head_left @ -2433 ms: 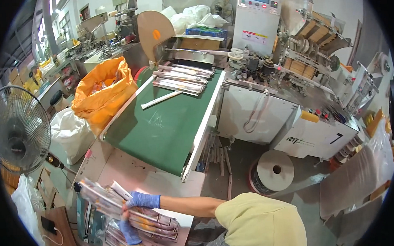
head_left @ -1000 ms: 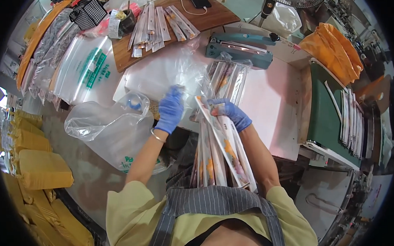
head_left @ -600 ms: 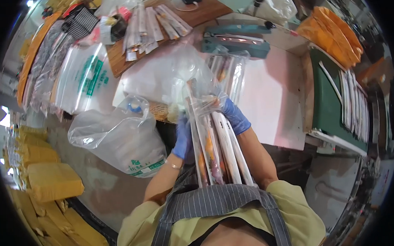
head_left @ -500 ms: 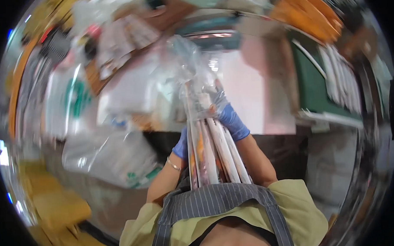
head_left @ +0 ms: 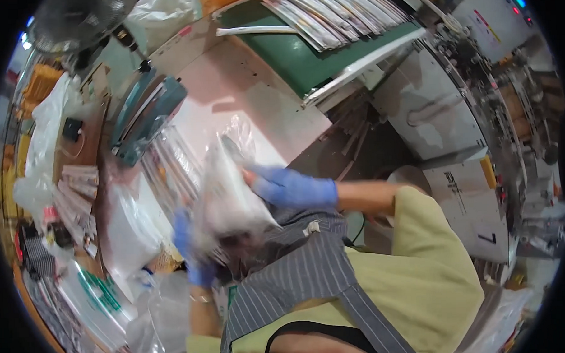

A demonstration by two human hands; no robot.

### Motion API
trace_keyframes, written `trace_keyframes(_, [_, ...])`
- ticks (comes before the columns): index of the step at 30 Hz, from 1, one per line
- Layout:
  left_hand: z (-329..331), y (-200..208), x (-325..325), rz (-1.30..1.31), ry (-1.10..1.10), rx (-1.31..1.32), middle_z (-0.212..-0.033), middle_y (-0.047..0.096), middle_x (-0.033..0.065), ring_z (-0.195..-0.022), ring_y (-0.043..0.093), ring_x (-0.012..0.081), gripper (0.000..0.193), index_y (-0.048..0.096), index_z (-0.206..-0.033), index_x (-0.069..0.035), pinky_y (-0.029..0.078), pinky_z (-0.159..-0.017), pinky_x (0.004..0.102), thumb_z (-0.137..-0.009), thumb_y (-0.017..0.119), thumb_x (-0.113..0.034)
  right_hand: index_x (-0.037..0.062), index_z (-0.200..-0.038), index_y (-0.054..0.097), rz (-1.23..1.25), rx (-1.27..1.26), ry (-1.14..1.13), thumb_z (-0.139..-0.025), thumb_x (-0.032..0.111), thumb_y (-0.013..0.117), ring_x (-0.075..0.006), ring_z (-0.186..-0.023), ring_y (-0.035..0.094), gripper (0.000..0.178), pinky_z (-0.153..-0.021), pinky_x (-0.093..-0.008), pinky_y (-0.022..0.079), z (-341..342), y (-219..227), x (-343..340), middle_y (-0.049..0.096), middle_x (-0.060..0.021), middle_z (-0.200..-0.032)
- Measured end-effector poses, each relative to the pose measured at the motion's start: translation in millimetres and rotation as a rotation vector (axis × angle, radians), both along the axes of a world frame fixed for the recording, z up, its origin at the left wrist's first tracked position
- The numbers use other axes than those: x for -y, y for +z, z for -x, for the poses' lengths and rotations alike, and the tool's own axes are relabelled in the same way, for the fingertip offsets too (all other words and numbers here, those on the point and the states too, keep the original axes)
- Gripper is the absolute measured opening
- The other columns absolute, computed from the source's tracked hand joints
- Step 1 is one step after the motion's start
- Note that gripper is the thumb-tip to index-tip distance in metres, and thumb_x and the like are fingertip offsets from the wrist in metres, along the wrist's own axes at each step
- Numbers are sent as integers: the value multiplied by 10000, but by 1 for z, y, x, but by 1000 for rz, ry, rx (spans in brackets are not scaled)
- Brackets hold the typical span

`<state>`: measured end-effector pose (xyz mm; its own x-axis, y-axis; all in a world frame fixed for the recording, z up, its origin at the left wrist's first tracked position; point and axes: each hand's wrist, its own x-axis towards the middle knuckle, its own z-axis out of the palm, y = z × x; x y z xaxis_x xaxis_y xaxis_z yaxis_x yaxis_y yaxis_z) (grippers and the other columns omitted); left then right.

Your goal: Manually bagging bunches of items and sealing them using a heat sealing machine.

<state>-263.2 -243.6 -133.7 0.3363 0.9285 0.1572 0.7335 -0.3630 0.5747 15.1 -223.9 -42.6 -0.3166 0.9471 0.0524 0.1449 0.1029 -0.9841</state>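
Between my hands, close to my apron, is a motion-blurred white bundle in clear plastic (head_left: 224, 194). My right hand (head_left: 290, 186), in a blue glove, is closed on its right edge. My left hand (head_left: 190, 245), also gloved in blue, grips the bundle's left side; its fingers are smeared. Beyond my left hand, a row of long printed packets in clear plastic (head_left: 170, 157) lies on the white tabletop (head_left: 262, 143). A teal bag sealer (head_left: 148, 116) stands just past these packets.
A green board (head_left: 278, 58) at the far side carries several flat packets (head_left: 339, 16). Left of the sealer, a brown shelf (head_left: 76, 149) holds paper strips (head_left: 77, 202). Clear plastic bags (head_left: 160, 318) lie at the lower left. A white panel (head_left: 467, 201) stands at right.
My view and body have turned right, bringing the green board to the middle top. The long packets that were upright between my hands are no longer seen there; a white bundle is.
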Motion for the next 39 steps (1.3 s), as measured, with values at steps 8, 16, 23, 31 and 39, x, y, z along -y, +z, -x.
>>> trace_keyframes(8, [-25, 211, -121, -194, 259, 682, -910, 520, 70, -686, 514, 56, 330, 462, -963, -44, 419, -551, 194, -670, 425, 103, 22, -731, 542, -965, 429, 189, -662, -10, 553, -336, -649, 513, 77, -577, -372, 419, 1, 147, -131, 500, -144, -693])
trace_keyframes(16, [2, 190, -168, -364, -233, 108, -683, 505, 84, -605, 462, 206, 202, 512, -669, -23, 420, -591, 246, -719, 672, -135, 13, -713, 531, -933, 723, 87, -680, 67, 611, -317, -662, 506, 101, -581, -370, 415, -7, 135, -164, 489, -137, -652])
trace_keyframes(23, [-44, 153, -155, -327, -217, 891, -711, 596, 49, -602, 545, 196, 217, 476, -683, -63, 443, -560, 248, -649, 688, -88, 36, -799, 517, -1334, 722, -140, -704, 118, 624, -302, -640, 514, 165, -551, -359, 408, 54, 89, -142, 511, -92, -690])
trace_keyframes(31, [-83, 33, -204, 481, 250, 1110, -879, 610, 58, -796, 571, 135, 444, 574, -936, -38, 469, -708, 287, -573, 791, -173, 62, -757, 522, -1051, 439, -323, -793, 153, 541, -332, -614, 550, 99, -528, -384, 423, 105, 10, -321, 547, -164, -673])
trace_keyframes(39, [-5, -15, -258, 666, 528, 1462, -827, 614, 19, -702, 564, 103, 279, 640, -907, -42, 450, -645, 244, -731, 650, -259, 6, -928, 567, -466, -6, -208, -804, 167, 561, -122, -678, 510, 202, -625, -254, 415, 170, 15, -368, 579, -65, -750])
